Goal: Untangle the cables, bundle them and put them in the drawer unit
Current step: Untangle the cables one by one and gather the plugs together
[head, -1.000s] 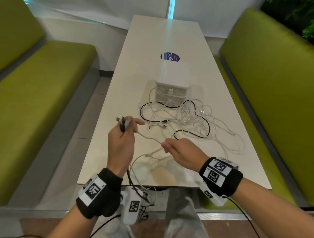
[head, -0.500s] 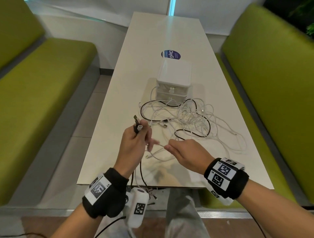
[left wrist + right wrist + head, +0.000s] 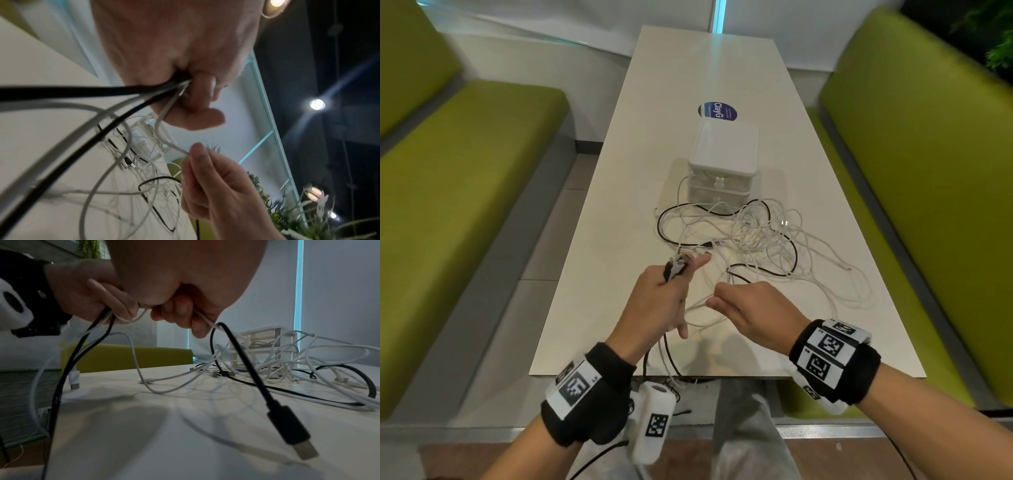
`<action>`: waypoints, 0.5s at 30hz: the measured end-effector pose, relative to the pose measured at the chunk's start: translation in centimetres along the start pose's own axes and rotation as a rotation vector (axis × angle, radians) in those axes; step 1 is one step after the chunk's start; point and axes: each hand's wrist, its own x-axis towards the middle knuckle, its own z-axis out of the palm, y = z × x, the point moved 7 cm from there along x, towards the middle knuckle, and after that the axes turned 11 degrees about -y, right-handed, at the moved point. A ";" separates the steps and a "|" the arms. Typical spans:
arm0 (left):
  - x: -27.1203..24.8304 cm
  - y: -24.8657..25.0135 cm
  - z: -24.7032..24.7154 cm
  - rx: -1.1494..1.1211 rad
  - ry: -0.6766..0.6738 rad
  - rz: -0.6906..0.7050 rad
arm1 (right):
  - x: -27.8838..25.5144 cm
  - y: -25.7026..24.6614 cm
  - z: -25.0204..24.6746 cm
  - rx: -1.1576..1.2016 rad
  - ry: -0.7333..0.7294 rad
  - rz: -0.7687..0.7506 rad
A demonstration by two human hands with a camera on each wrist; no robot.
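Observation:
A tangle of white and black cables (image 3: 756,240) lies on the white table (image 3: 599,274) in front of a small white drawer unit (image 3: 724,161), whose drawers look closed. My left hand (image 3: 657,298) grips a bunch of black and white cable ends (image 3: 675,266), plugs sticking out above the fist; the strands (image 3: 86,91) hang from its underside over the table's near edge. My right hand (image 3: 743,308) pinches one white cable (image 3: 180,150) just right of the left hand. A black USB plug (image 3: 292,431) hangs below the right hand.
Green benches (image 3: 458,192) flank the table on both sides. A round blue sticker (image 3: 717,111) lies behind the drawer unit. The cable pile spreads toward the table's right edge (image 3: 893,308). A plant (image 3: 287,211) stands behind the right bench.
The left hand, with its bunch of cable ends, moved right and forward toward the pile. The right hand stayed close by on the white cable, and the gap between the hands shrank.

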 end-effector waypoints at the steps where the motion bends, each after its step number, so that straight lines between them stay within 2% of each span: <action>1: 0.0 -0.2 0.2 0.005 -0.007 -0.037 | 0.0 -0.2 0.0 -0.012 -0.008 -0.010; 5: -0.2 -1.0 1.1 0.089 -0.018 -0.117 | 0.1 -0.8 0.1 -0.073 -0.021 -0.065; 7: 0.0 -1.4 1.5 0.279 -0.074 -0.134 | 0.1 -1.2 0.0 -0.156 0.011 -0.113; 9: 0.4 -1.6 1.8 0.571 -0.143 -0.163 | 0.3 -1.3 0.1 -0.227 -0.008 -0.137; 11: 0.3 -1.4 1.3 0.712 -0.112 -0.170 | 0.4 -0.6 0.0 -0.211 -0.050 -0.108; 13: 0.0 -0.6 -0.2 0.612 0.009 -0.085 | 0.4 0.8 -0.4 -0.159 -0.074 -0.059; 15: -0.8 0.5 -1.9 0.243 0.134 0.079 | 0.5 2.4 -0.7 -0.097 -0.084 -0.001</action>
